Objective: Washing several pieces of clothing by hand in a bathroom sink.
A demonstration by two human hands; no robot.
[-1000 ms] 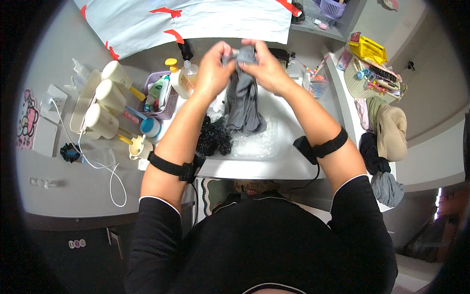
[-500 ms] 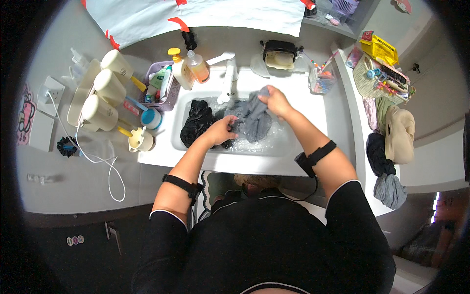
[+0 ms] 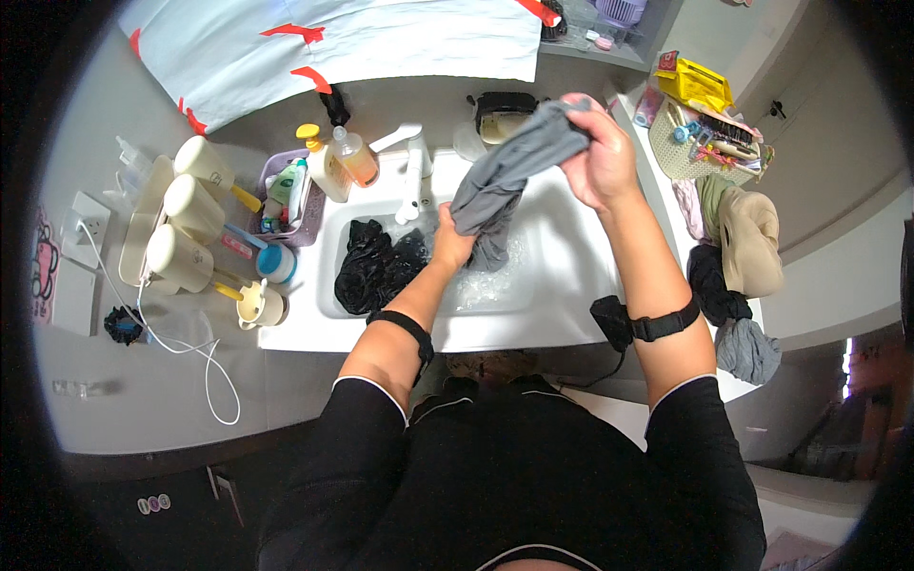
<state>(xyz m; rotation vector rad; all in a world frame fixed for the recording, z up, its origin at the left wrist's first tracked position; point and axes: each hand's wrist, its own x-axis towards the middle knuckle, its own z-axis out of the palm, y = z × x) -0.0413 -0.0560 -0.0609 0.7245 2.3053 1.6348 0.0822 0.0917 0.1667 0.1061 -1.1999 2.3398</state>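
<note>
A wet grey cloth garment (image 3: 519, 157), its exact kind unclear, stretches slantwise above the white sink (image 3: 562, 276). Its upper end is pinched in my right hand (image 3: 605, 162), raised over the sink's right side. My left hand (image 3: 452, 240) is closed around the lower part, with some fingers hidden behind the fabric. Below that hand, loose grey folds hang towards the foamy water (image 3: 486, 290). A soaked black cloth (image 3: 367, 271) lies bunched at the left side of the basin. Behind my left hand stands the white faucet (image 3: 415, 176).
Pump bottle (image 3: 327, 171), orange soap bottle (image 3: 355, 160) and purple basket (image 3: 307, 224) stand left of the faucet. Cream cups (image 3: 195, 209) hang further left, above a small cream mug (image 3: 262, 306). On the right ledge are a woven basket (image 3: 681, 152) and several folded cloths (image 3: 752, 243).
My right hand has lifted the grey garment up and to the right, out of the water. My left hand, open before, has closed on its lower part. The view has shifted slightly.
</note>
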